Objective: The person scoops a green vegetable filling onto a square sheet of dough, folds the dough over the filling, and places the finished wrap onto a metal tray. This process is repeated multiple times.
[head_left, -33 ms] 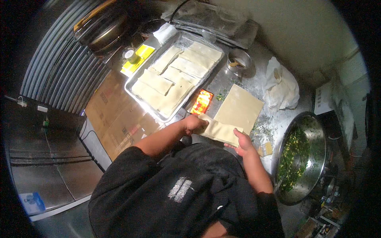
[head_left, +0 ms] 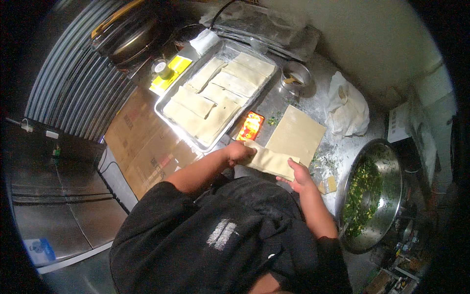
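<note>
Between my two hands is a folded strip of dough (head_left: 272, 161), pale and floured, held over the near edge of the work table. My left hand (head_left: 240, 153) closes on its left end, thumb on top. At the right end, my right hand (head_left: 296, 177) grips it with the thumb above and fingers underneath. Just beyond lies a flat dough sheet (head_left: 296, 133), partly covered by the strip. Several similar dough pieces (head_left: 193, 102) rest in a metal tray (head_left: 157, 109) at the far left. A bright red-orange lit phone (head_left: 250, 126) sits between tray and sheet.
At the right stands a large steel bowl (head_left: 394, 194) of chopped greens with yellow bits. A white plastic bag (head_left: 346, 109) and a small metal pot (head_left: 295, 77) are farther back. Flour and green scraps dust the steel table (head_left: 320, 158); cardboard (head_left: 142, 152) lies at the left.
</note>
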`<action>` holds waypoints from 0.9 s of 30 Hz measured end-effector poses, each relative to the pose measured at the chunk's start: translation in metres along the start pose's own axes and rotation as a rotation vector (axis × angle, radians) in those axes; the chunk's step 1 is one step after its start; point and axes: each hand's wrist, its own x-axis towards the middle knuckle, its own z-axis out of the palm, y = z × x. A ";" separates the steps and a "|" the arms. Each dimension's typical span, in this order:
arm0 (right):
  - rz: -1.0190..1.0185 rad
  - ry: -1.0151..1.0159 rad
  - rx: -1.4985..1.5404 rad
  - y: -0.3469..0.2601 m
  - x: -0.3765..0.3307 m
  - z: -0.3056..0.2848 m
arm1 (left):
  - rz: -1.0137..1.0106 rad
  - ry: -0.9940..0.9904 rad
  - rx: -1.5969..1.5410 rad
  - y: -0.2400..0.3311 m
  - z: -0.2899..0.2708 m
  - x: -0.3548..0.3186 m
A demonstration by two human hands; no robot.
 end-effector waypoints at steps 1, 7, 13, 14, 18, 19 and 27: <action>-0.003 0.011 -0.008 -0.001 0.005 0.009 | 0.037 0.018 -0.010 0.002 -0.010 -0.002; -0.026 0.011 -0.142 -0.013 0.066 0.079 | 0.123 0.018 -0.081 0.037 -0.102 -0.001; -0.127 0.118 -0.257 -0.011 0.188 0.172 | 0.269 0.159 -0.007 0.097 -0.222 0.000; -0.121 0.044 -0.217 -0.013 0.205 0.184 | 0.299 0.153 -0.001 0.109 -0.242 0.000; -0.188 0.149 -0.413 -0.028 0.263 0.238 | 0.350 0.311 0.101 0.153 -0.303 0.008; -0.240 0.214 -0.556 -0.033 0.273 0.251 | 0.367 0.292 0.058 0.164 -0.315 0.013; -0.109 0.229 -0.546 -0.047 0.291 0.288 | 0.422 0.487 0.388 0.186 -0.392 0.077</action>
